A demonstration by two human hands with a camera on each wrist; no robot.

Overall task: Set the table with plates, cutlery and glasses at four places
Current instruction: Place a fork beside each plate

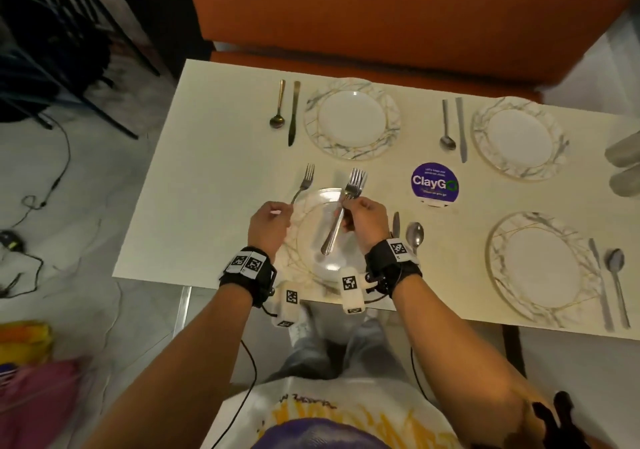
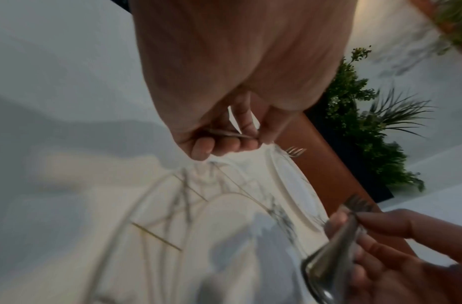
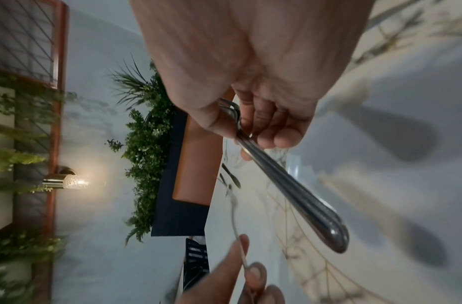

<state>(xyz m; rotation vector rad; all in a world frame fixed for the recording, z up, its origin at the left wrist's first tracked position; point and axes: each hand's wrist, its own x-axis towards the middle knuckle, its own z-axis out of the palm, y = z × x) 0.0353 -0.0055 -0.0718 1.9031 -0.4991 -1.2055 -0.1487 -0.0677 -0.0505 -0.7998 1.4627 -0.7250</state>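
Forks are being dealt out: over the plate (image 1: 322, 237) at the table's near edge, the left hand (image 1: 268, 225) pinches a single fork (image 1: 304, 183) by its handle, the right hand (image 1: 367, 221) clasps a bundle of forks (image 1: 346, 209), both tines-forward, and next that single fork probably belongs left of this plate.

Both forearms reach forward over the table's near edge, each wrist wrapped in a black band. The left hand (image 1: 269, 227) is raised, thumb and fingers pinching the handle of a fork (image 1: 304, 182) with its tines pointing away. The right hand (image 1: 367, 221), just beside it, curls thumb and fingers round the necks of a fork bundle (image 1: 341, 213), handles hanging down toward the body.
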